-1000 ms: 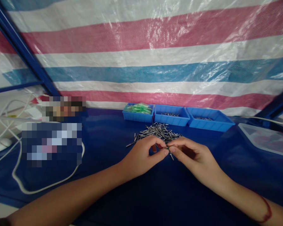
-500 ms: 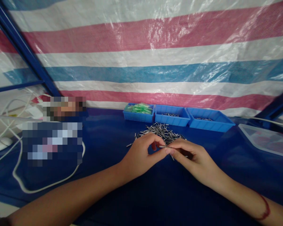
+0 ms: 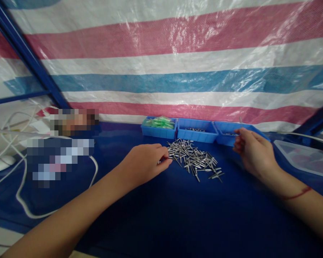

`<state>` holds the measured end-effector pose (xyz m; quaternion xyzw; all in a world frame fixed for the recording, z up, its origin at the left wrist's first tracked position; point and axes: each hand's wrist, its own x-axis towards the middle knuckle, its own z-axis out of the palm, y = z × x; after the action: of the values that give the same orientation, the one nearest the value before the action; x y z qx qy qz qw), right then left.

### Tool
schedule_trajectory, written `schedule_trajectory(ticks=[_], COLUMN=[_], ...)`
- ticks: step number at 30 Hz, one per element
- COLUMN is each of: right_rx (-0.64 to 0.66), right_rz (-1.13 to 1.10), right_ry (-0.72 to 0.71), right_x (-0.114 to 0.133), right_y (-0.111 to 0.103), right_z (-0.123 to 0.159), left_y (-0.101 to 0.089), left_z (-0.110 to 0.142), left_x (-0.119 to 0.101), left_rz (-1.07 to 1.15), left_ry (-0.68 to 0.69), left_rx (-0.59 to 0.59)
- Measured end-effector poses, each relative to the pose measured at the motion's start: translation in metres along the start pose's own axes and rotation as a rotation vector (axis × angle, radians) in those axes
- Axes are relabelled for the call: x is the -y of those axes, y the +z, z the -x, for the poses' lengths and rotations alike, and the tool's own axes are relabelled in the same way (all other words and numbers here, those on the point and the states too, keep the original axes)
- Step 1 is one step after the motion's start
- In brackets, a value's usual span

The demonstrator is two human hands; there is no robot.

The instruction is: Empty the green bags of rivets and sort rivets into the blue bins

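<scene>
A loose pile of small silvery blind rivets (image 3: 193, 156), thin pins with thicker sleeves, lies on the blue tabletop. At the pile's left edge is my left hand (image 3: 144, 161), its thumb and fingers curled inward; a small metallic glint shows between them, but what they hold is not clear. My right hand (image 3: 254, 150) is raised at the front of the right blue bin (image 3: 223, 127). Its fingers are pinched, and one thin rivet (image 3: 240, 120) sticks up from them. A few rivets lie inside that bin, partly hidden by the hand.
Next to it, the middle blue bin (image 3: 197, 136) holds some rivets, and the left bin (image 3: 158, 133) holds green plastic packets (image 3: 161, 122). A clear plastic tray (image 3: 301, 157) is at right. White cable (image 3: 29, 215) and a mouse (image 3: 1, 164) lie left. A striped sheet (image 3: 161, 46) hangs behind.
My hands, together over the pile before, have parted. The right moved right and up to the right bin with a rivet; the left moved left to the pile's edge, uncovering more of the pile.
</scene>
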<state>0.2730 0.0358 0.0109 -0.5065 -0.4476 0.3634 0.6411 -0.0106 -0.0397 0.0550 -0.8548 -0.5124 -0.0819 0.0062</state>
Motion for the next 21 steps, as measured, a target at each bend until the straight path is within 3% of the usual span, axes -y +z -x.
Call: schedule_trajectory(ticks=[8,15,21], right_rx=[0.011,0.038,0.139], right_rz=[-0.085,-0.023,0.117], right_ry=[0.098,0.105,0.009], right_x=[0.007,0.003,0.005], right_y=[-0.003,0.008,0.014], right_z=[-0.001,0.01,0.029], left_y=[-0.004,0.0,0.003], left_z=[0.005,0.007,0.005], left_x=[0.008,0.012,0.01], left_rz=[-0.191,-0.174,-0.14], left_ry=[-0.165,-0.128,-0.108], left_rx=[0.228,0.239,0.217])
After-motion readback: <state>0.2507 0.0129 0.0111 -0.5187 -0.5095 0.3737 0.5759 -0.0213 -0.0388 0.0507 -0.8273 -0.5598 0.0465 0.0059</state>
